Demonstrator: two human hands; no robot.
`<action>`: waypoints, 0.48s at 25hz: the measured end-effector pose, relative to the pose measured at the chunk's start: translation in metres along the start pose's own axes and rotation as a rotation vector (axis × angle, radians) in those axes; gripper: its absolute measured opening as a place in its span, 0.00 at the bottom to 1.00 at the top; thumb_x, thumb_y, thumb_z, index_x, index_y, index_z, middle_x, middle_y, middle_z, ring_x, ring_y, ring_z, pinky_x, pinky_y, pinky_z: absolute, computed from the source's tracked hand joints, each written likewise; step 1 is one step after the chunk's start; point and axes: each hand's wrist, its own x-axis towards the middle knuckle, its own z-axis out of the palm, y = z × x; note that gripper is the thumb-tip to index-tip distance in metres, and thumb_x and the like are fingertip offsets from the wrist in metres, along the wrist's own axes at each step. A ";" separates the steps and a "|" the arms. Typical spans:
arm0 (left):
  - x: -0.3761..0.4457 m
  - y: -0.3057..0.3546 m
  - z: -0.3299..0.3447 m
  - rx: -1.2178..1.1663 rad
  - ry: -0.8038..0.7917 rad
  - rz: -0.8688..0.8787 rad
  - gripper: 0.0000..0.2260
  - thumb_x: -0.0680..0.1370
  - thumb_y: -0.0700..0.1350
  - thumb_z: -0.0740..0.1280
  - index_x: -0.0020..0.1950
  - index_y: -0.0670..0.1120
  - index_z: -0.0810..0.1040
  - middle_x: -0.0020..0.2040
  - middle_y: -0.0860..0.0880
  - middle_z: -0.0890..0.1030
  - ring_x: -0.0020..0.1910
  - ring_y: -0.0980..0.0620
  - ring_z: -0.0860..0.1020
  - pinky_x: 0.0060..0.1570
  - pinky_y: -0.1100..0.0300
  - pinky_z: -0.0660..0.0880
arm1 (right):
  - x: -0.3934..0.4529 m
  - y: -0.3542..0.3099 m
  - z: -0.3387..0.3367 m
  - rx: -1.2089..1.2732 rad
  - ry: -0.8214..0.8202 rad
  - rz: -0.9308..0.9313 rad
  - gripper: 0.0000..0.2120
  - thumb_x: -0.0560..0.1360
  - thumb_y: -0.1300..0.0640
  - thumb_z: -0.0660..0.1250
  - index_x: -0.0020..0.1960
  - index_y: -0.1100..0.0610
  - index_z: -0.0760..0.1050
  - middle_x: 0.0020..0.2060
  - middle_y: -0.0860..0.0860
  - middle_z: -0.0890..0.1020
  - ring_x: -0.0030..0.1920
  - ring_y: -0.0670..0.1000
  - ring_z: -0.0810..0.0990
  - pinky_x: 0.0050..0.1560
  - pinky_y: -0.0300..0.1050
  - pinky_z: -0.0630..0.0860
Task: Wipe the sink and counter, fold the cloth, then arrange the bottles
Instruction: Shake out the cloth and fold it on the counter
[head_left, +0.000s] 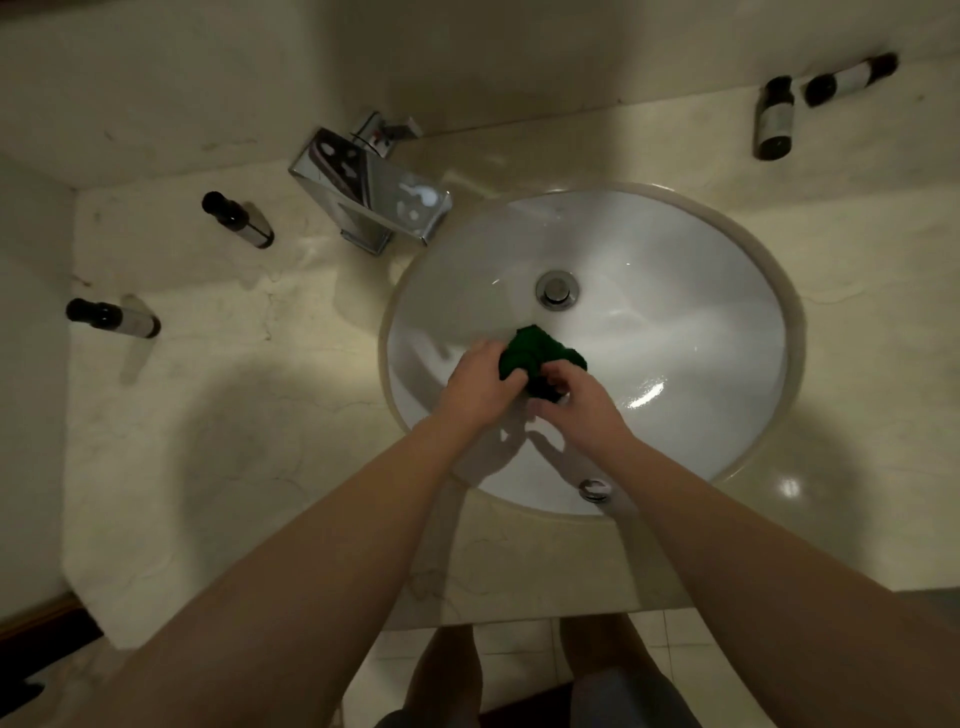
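You've got the bunched dark green cloth gripped in your left hand and right hand over the white oval sink. Looks soft, floppy, probably damp, so grab corners for folding.

The room is dimly lit, with a yellowish tint over everything. Light is thrown down from above, and bright glare spots are seen on the wet sink and on the surface at the right. A big soft shadow is cast on the surface at the left, and darker shadows are seen under the hands. Straight lines are bent near the edges. The picture is a little soft and grainy.
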 end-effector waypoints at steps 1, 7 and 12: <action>-0.006 0.005 -0.007 -0.086 -0.002 -0.013 0.12 0.77 0.46 0.64 0.57 0.41 0.74 0.48 0.48 0.73 0.47 0.49 0.74 0.41 0.60 0.67 | -0.005 -0.010 -0.003 0.051 0.037 -0.007 0.18 0.71 0.59 0.72 0.59 0.59 0.75 0.50 0.53 0.80 0.52 0.53 0.79 0.46 0.31 0.72; -0.044 0.027 -0.076 -0.531 0.038 -0.096 0.09 0.78 0.47 0.65 0.55 0.47 0.70 0.48 0.48 0.77 0.47 0.49 0.78 0.43 0.59 0.75 | -0.041 -0.087 -0.013 0.298 0.078 -0.037 0.07 0.72 0.60 0.70 0.49 0.54 0.76 0.44 0.51 0.81 0.48 0.52 0.81 0.52 0.48 0.78; -0.101 0.039 -0.143 -0.586 -0.059 -0.126 0.14 0.79 0.51 0.65 0.55 0.40 0.78 0.39 0.48 0.79 0.37 0.52 0.76 0.39 0.60 0.73 | -0.093 -0.159 -0.016 0.387 0.098 -0.114 0.08 0.74 0.62 0.69 0.53 0.59 0.74 0.39 0.48 0.78 0.35 0.39 0.77 0.39 0.33 0.75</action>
